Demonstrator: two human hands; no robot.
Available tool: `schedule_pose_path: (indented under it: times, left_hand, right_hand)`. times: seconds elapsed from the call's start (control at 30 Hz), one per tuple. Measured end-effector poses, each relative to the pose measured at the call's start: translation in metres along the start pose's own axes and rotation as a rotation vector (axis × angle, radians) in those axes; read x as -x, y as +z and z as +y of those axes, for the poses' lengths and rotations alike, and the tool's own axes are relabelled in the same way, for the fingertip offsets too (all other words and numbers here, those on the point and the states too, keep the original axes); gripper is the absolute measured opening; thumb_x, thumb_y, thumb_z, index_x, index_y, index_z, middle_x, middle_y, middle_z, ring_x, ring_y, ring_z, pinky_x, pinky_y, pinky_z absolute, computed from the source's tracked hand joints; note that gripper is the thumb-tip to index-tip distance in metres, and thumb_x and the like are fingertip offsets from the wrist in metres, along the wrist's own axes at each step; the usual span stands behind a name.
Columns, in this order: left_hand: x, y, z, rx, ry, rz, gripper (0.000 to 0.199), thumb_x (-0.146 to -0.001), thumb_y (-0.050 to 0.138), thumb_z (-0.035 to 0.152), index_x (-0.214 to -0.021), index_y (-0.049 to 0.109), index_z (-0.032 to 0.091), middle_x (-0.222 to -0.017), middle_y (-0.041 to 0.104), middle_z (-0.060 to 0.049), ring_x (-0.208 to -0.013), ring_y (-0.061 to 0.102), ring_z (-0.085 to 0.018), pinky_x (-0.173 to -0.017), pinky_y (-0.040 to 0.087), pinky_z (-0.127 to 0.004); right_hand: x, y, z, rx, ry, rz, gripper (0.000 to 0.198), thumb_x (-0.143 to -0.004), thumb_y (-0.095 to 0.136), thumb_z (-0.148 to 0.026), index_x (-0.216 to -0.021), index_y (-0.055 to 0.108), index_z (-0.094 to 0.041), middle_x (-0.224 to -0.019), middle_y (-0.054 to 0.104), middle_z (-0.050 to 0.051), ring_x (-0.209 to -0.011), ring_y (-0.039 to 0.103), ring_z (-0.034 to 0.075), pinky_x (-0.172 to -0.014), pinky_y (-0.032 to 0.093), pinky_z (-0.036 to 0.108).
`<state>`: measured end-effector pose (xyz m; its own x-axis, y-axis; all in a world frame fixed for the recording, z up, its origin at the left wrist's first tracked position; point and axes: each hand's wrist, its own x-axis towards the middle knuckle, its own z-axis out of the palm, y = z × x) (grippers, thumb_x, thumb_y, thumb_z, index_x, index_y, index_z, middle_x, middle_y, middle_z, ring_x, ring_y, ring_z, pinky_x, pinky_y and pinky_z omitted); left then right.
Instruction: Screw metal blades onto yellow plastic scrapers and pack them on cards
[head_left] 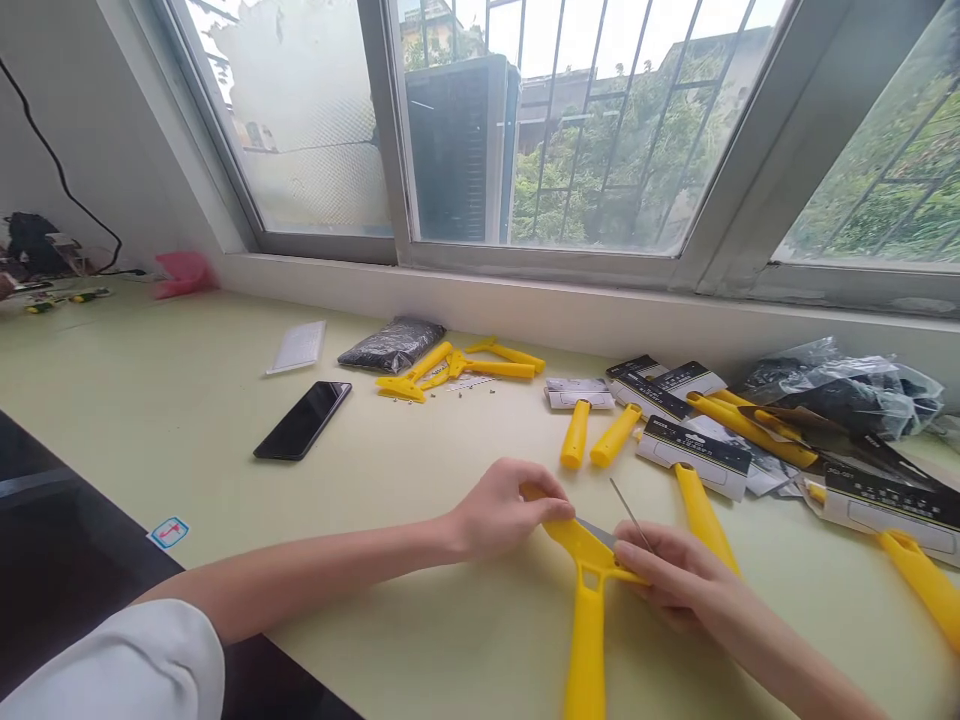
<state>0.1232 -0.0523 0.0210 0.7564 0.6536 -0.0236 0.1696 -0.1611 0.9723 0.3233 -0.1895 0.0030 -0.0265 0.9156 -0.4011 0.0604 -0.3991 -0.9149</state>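
A yellow plastic scraper is held over the near part of the table, its handle pointing toward me and its wide head away. My left hand pinches the left end of that head between thumb and fingers. At the head's right end, my right hand is closed on the scraper. A thin metal rod sticks up from the right fingers; its lower end is hidden. Between the hands, a strip of grey metal blade shows along the head's far edge.
Several yellow scraper parts and small screws lie near a black plastic-wrapped pack. A phone rests at left, below a white box. To the right are carded scrapers and a clear bag. A window sill borders the back.
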Motion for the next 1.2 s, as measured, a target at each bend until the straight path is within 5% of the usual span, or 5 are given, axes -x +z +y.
schedule_pose_path:
  times: [0.3, 0.43, 0.77, 1.2]
  left_hand:
    - [0.003, 0.017, -0.001, 0.054, -0.015, 0.130, 0.028, -0.079, 0.078, 0.042, -0.089, 0.071, 0.017, -0.083, 0.069, -0.001, -0.078, 0.060, -0.014, -0.072, 0.047, -0.027]
    - [0.008, 0.025, -0.004, -0.070, 0.083, 0.217, 0.023, -0.080, 0.079, 0.040, -0.088, 0.070, 0.020, -0.076, 0.067, 0.001, -0.084, 0.058, -0.016, -0.087, 0.044, -0.032]
    - [-0.007, 0.009, -0.008, -0.112, 0.368, -0.080, 0.011, -0.086, 0.075, 0.026, -0.091, 0.081, 0.018, -0.081, 0.073, -0.007, -0.091, 0.054, -0.019, -0.084, 0.047, -0.029]
    - [-0.016, 0.004, -0.005, -0.115, 0.271, -0.207, 0.017, -0.090, 0.067, 0.030, -0.097, 0.077, 0.017, -0.092, 0.073, -0.006, -0.088, 0.064, -0.016, -0.071, 0.050, -0.023]
  right_hand:
    - [-0.003, 0.000, 0.006, -0.007, 0.015, 0.044, 0.055, -0.076, 0.071, -0.073, -0.094, 0.064, -0.021, -0.068, 0.033, -0.005, -0.057, 0.020, 0.007, -0.051, 0.011, 0.026]
    - [-0.003, 0.000, 0.002, -0.011, 0.036, 0.036, 0.057, -0.076, 0.070, -0.074, -0.097, 0.068, -0.022, -0.064, 0.027, -0.007, -0.054, 0.015, 0.006, -0.050, 0.010, 0.026]
    - [-0.002, -0.003, -0.001, -0.038, 0.020, -0.009, 0.055, -0.075, 0.074, -0.072, -0.092, 0.066, -0.020, -0.067, 0.032, -0.006, -0.058, 0.017, 0.006, -0.051, 0.011, 0.025]
    - [0.007, 0.000, -0.010, -0.270, 0.096, 0.047, 0.038, -0.079, 0.076, -0.055, -0.087, 0.066, -0.020, -0.069, 0.035, -0.005, -0.062, 0.017, 0.009, -0.057, 0.015, 0.025]
